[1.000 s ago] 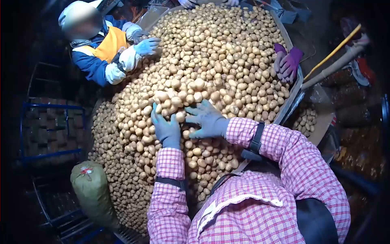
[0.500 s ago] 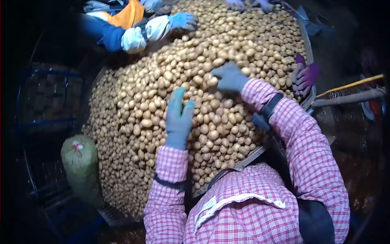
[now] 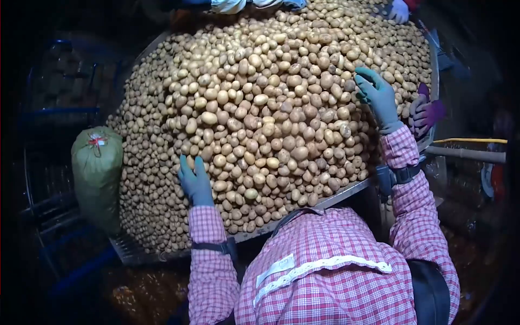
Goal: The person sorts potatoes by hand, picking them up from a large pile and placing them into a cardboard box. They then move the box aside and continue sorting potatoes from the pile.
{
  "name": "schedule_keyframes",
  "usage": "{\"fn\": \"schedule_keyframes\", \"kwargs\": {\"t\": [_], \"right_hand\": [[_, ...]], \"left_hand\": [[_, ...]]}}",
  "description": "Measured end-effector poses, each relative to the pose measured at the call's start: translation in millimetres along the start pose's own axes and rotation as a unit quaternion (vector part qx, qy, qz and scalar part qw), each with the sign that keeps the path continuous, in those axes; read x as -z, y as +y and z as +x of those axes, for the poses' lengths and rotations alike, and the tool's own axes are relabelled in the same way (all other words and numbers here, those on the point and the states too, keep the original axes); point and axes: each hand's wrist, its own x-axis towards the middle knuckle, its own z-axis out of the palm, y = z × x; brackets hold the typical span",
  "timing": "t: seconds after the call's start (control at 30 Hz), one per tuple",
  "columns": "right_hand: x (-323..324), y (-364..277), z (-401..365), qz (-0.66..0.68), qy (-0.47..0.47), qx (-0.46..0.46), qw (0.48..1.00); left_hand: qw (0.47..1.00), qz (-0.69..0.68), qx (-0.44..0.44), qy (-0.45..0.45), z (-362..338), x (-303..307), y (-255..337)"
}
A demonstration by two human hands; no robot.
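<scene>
Potatoes (image 3: 268, 130) lie heaped across a large metal-edged table (image 3: 346, 193). My left hand (image 3: 196, 181), in a grey-blue glove with teal fingertips, rests on the pile at the near left, fingers apart and nothing in them. Over the right part of the heap is my right hand (image 3: 377, 97), gloved the same way, with its fingers parted and slightly curled; no potato shows between them. Both my sleeves are pink checked cloth with dark straps round them.
A tied green sack (image 3: 97, 176) stands at the left edge. Purple gloves (image 3: 427, 112) lie at the right rim. At the far side are a co-worker's sleeve (image 3: 230, 5) and another person's gloved hand (image 3: 399, 11). A pole (image 3: 468, 154) extends on the right.
My hands have moved apart, the left one down and left, the right one to the right. The view has shifted, and the co-worker's blue-gloved arm at the far left has mostly left the frame.
</scene>
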Motion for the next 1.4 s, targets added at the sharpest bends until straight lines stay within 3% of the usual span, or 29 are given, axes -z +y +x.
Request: {"fn": "schedule_keyframes", "kwargs": {"t": [0.23,0.33,0.43,0.47,0.53,0.57,0.6,0.63,0.73,0.83,0.87,0.93,1.0,1.07,1.13,1.17,1.27,1.33,1.4], "right_hand": [[-44.3,8.6,-19.8,-0.001,-0.089,0.018,0.996],[-81.6,2.6,-28.4,-0.131,-0.152,0.046,0.979],[-129.0,14.6,-13.1,-0.315,-0.202,0.208,0.904],[-139.9,15.4,-16.3,-0.415,-0.222,0.218,0.855],[-154.2,14.1,-4.2,-0.455,-0.248,0.203,0.831],[-151.7,9.1,9.1,-0.360,-0.298,0.144,0.873],[-142.5,3.8,18.2,-0.261,-0.342,0.081,0.899],[-134.7,0.8,15.7,-0.093,-0.333,-0.023,0.938],[-94.1,-20.6,-9.2,0.160,-0.270,-0.142,0.939],[-98.5,-42.6,-49.8,0.163,-0.143,-0.225,0.950],[-99.7,-28.6,-45.8,0.156,-0.176,-0.192,0.953],[-104.3,-2.7,-38.6,0.141,-0.237,-0.121,0.953],[-124.2,-4.7,-43.2,0.033,-0.246,-0.077,0.966],[-157.2,-6.0,-40.2,-0.070,-0.260,-0.003,0.963],[-187.9,-5.8,-22.7,-0.225,-0.311,0.150,0.911],[-202.4,-6.8,-19.8,-0.316,-0.309,0.095,0.892],[-232.4,-20.2,-21.4,-0.515,-0.350,0.191,0.759],[-237.1,-10.8,-23.2,-0.540,-0.377,0.186,0.729],[-241.1,-7.5,-17.8,-0.566,-0.395,0.185,0.699]], "left_hand": [[1.000,0.018,0.009,0.003,17.3,-3.8,-2.3],[0.999,0.029,0.004,0.016,16.1,-8.3,-3.5],[0.998,0.054,0.003,0.027,12.5,-8.7,-0.2],[0.998,0.057,-0.004,0.028,13.3,-10.4,-3.1],[0.997,0.064,-0.017,0.036,14.2,-8.9,-2.9],[0.999,0.036,-0.003,0.029,10.9,-7.4,-0.6],[0.997,0.023,-0.053,0.051,18.7,-16.1,-22.3],[0.998,0.004,-0.051,0.044,17.6,-13.4,-21.5],[0.999,-0.036,-0.022,0.026,12.8,-6.5,-12.5],[0.999,0.006,0.031,-0.001,22.0,0.8,12.8],[0.998,0.031,0.053,-0.009,25.2,0.2,18.6],[0.999,0.000,-0.016,0.032,22.5,-10.0,23.2],[0.991,-0.086,-0.083,0.057,27.9,-36.4,18.6],[0.991,-0.076,-0.106,0.012,14.8,-27.6,41.2],[0.982,-0.078,-0.170,0.001,6.9,-22.9,45.7],[0.983,-0.074,-0.167,-0.012,-2.0,-18.5,50.5],[0.974,-0.079,-0.204,-0.052,-1.2,-14.0,36.8],[0.969,-0.080,-0.224,-0.062,0.4,-3.9,30.1],[0.945,0.060,-0.320,0.026,8.5,10.0,29.5]]}}
